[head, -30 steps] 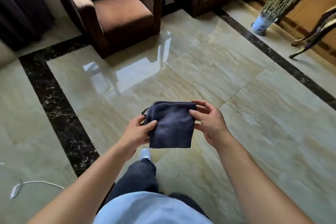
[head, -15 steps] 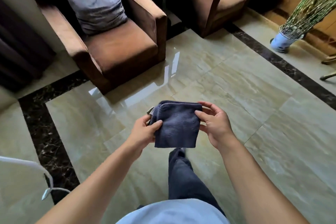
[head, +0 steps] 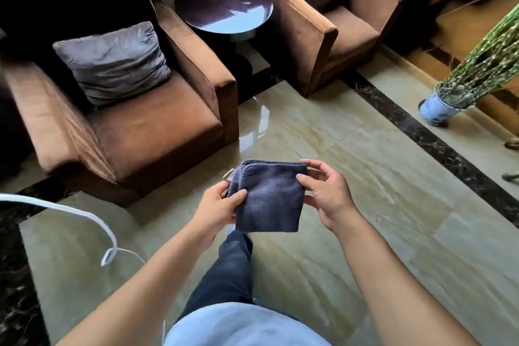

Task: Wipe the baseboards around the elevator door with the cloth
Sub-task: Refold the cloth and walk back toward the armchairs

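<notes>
Person standing on glossy marble floor point(head: 323, 135), holding dark blue cloth point(head: 268, 199) out in front at about waist level, both hands on it. Left hand point(head: 217, 209) pinches cloth's left edge, thumb on top; right hand point(head: 327, 195) pinches upper right corner w/ thumb + fingertips. Cloth is folded into a thick square pad, layers visible at top-left corner, prob. squared up so there's a neat face to wipe with. No elevator door or its baseboards in view; only brown armchair point(head: 120, 109) w/ grey cushion point(head: 112, 62), round side table point(head: 224, 5), 2nd armchair point(head: 331, 22), potted plant point(head: 460, 84) off right. Wiping not yet started, looks like prep/walking stage. White cord point(head: 70, 212) dangles at left, purpose unclear.
</notes>
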A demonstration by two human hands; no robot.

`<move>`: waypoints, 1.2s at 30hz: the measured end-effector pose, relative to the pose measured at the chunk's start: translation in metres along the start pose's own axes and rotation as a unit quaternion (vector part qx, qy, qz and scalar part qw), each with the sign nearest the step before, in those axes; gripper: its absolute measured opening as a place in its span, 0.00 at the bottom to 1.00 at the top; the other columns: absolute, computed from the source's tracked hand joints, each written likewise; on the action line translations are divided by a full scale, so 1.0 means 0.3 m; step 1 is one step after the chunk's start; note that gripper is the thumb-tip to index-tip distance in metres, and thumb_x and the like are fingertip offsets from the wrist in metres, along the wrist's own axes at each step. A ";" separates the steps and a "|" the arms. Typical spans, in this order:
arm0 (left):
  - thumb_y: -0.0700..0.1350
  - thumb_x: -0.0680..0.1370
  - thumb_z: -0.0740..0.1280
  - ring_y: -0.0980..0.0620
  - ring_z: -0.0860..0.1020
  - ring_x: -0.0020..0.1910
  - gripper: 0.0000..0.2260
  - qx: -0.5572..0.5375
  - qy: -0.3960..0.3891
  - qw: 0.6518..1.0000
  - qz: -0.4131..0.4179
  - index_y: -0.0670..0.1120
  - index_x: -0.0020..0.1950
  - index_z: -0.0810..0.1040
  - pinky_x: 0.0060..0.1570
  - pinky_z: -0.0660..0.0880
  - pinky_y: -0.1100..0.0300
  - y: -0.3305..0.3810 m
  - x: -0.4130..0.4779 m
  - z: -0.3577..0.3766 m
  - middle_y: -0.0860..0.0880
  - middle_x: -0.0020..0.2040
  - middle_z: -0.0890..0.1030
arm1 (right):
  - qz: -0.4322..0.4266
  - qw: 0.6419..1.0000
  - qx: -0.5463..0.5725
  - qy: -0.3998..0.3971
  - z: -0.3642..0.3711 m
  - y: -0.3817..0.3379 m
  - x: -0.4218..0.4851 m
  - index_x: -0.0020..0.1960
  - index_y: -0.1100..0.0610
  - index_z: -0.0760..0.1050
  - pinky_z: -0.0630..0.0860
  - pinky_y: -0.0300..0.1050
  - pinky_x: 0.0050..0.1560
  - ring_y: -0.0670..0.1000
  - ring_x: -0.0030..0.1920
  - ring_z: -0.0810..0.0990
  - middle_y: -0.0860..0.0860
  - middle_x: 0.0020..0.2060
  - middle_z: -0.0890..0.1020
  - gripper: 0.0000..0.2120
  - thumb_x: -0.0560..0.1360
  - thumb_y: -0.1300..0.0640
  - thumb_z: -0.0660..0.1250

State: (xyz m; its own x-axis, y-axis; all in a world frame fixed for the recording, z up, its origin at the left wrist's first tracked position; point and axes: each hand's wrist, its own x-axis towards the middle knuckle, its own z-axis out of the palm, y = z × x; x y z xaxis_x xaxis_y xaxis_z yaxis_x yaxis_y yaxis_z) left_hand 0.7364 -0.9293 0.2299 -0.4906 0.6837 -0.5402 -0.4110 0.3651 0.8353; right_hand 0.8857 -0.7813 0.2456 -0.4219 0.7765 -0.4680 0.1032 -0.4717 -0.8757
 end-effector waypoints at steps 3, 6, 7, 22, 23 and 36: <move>0.37 0.80 0.66 0.52 0.83 0.39 0.08 -0.008 0.002 1.000 0.000 0.48 0.53 0.80 0.35 0.81 0.56 0.126 0.272 0.034 0.50 0.44 0.85 | -0.007 1.000 -0.006 0.001 0.041 -0.109 0.280 0.54 0.57 0.78 0.79 0.44 0.32 0.49 0.39 0.81 0.52 0.43 0.84 0.13 0.75 0.72 0.66; 0.36 0.80 0.65 0.56 0.82 0.34 0.07 -0.022 0.001 1.000 0.004 0.45 0.55 0.79 0.31 0.79 0.60 0.275 0.543 0.066 0.49 0.43 0.84 | -0.009 1.000 -0.016 0.005 0.095 -0.241 0.559 0.56 0.58 0.78 0.78 0.44 0.32 0.49 0.39 0.80 0.52 0.44 0.83 0.14 0.75 0.72 0.66; 0.36 0.80 0.65 0.57 0.82 0.33 0.07 -0.025 -0.003 1.000 0.000 0.44 0.56 0.79 0.30 0.79 0.61 0.340 0.653 0.079 0.48 0.42 0.83 | -0.005 1.000 -0.018 0.012 0.115 -0.298 0.671 0.57 0.58 0.78 0.78 0.43 0.31 0.49 0.39 0.80 0.53 0.45 0.83 0.14 0.75 0.72 0.66; 0.42 0.79 0.68 0.48 0.85 0.48 0.08 0.019 0.012 1.000 -0.003 0.51 0.57 0.80 0.48 0.82 0.43 1.013 1.782 0.306 0.48 0.50 0.87 | 0.004 0.999 -0.036 0.005 0.196 -0.898 1.868 0.55 0.56 0.78 0.79 0.44 0.33 0.49 0.42 0.83 0.54 0.48 0.84 0.13 0.76 0.71 0.66; 0.43 0.79 0.68 0.48 0.85 0.49 0.08 0.012 0.020 1.000 -0.006 0.52 0.57 0.80 0.45 0.83 0.46 1.049 1.845 0.321 0.50 0.50 0.87 | 0.002 0.999 -0.039 -0.006 0.202 -0.931 1.947 0.54 0.56 0.78 0.79 0.45 0.33 0.49 0.42 0.83 0.53 0.47 0.85 0.13 0.76 0.71 0.66; 0.40 0.78 0.68 0.37 0.82 0.55 0.05 -0.097 0.230 0.965 -0.075 0.42 0.54 0.81 0.56 0.77 0.34 1.424 2.629 0.347 0.37 0.54 0.84 | 0.125 0.972 -0.149 -0.135 0.539 -1.218 2.951 0.56 0.56 0.76 0.77 0.44 0.34 0.50 0.36 0.80 0.53 0.46 0.83 0.13 0.77 0.70 0.64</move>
State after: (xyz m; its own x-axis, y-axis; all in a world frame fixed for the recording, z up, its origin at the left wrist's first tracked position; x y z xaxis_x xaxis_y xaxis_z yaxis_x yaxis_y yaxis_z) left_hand 0.2538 -0.1684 0.1711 -0.6858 0.2624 -0.6789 -0.6182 0.2823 0.7336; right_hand 0.3289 0.0110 0.1706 -0.5678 0.4963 -0.6567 0.4719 -0.4574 -0.7537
